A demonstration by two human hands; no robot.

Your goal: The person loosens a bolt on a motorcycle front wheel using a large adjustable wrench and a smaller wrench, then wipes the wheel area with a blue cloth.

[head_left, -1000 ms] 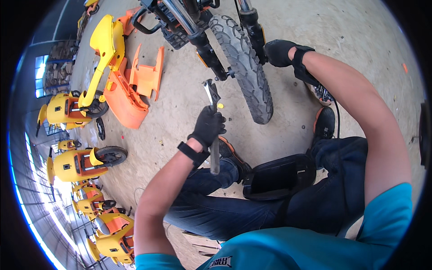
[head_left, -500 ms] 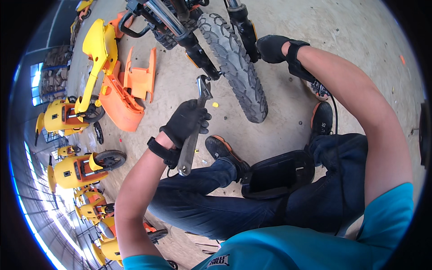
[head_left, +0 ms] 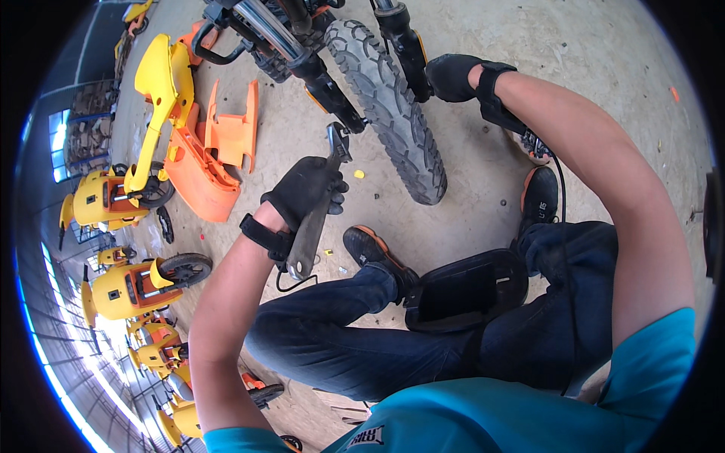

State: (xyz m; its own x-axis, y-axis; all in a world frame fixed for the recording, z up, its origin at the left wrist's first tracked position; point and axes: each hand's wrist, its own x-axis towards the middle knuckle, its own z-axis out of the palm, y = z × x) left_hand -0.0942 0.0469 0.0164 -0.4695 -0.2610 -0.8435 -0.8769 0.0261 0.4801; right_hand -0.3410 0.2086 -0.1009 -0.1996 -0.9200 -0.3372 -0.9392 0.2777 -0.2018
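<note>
My gloved left hand (head_left: 304, 192) is closed round the shank of a long metal adjustable wrench (head_left: 310, 240). The wrench's jaw is up close to the lower end of the left fork leg (head_left: 332, 98), by the wheel axle; whether it grips a nut there I cannot tell. Between the fork legs stands a front wheel with a knobbly black tyre (head_left: 389, 113). On its other side my gloved right hand (head_left: 451, 78) is curled against the foot of the right fork leg (head_left: 404, 53). Its fingertips, and anything in them, are hidden.
Orange and yellow body panels (head_left: 204, 170) lie on the concrete floor to the left. Several yellow scooters (head_left: 113, 287) stand beyond them. A black tray-like case (head_left: 468, 291) rests by my legs. A small yellow piece (head_left: 359, 174) is on the floor near the tyre.
My left hand and the wrench have shifted slightly left and up, the handle's end most. The right hand keeps its place at the fork leg, and the whole view has slid a little.
</note>
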